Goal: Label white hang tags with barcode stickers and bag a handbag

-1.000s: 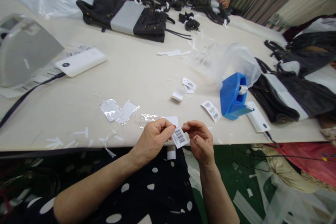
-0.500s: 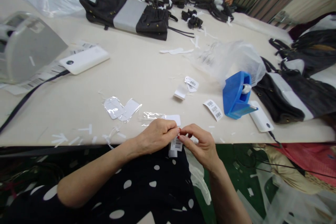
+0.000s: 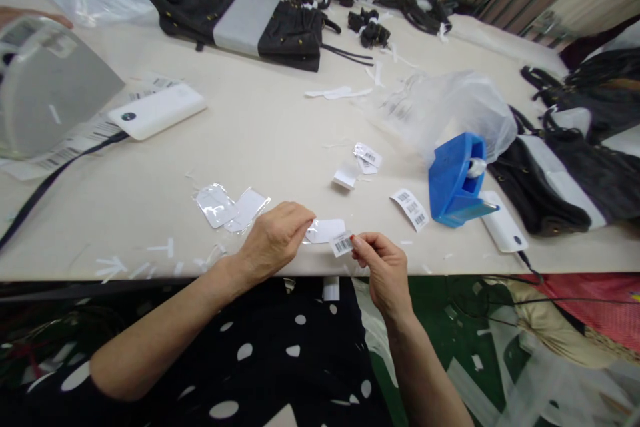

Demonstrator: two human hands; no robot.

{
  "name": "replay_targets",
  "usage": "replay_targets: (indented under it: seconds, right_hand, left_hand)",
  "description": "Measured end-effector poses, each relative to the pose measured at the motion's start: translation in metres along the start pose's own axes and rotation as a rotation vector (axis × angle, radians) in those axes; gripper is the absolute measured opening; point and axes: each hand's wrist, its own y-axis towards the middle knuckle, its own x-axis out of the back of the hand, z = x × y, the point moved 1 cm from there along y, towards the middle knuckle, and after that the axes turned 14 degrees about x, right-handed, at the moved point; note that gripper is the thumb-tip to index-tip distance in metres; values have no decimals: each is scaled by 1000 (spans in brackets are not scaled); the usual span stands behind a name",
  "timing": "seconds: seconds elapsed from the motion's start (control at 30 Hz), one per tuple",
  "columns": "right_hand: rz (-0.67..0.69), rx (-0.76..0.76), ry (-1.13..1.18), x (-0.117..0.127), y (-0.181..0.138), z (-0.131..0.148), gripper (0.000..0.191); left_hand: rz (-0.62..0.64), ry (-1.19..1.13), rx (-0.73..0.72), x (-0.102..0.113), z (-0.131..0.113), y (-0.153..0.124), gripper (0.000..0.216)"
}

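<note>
Left of the blue dispenser and nearer the person, the right hand pinched a small barcode label by its right edge. Farther left of the dispenser, the left hand held its fingertips together beside a white tag — whether they gripped anything, I could not tell. A barcode strip lay on the worktop just left of the dispenser.

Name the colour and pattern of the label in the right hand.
The label is white with black barcode stripes, shown in the head view.
</note>
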Motion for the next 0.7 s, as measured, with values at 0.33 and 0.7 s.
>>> replay_targets:
  seconds: [0.33,0.7]
  right_hand:
    - [-241,-158,102,-34,3,-24,30]
    - [-236,-132,-61,-41,2,-22,29]
  left_hand:
    - [93,214,-345,-24,25,-16,23]
    - [169,180,-271,-24,29,-16,21]
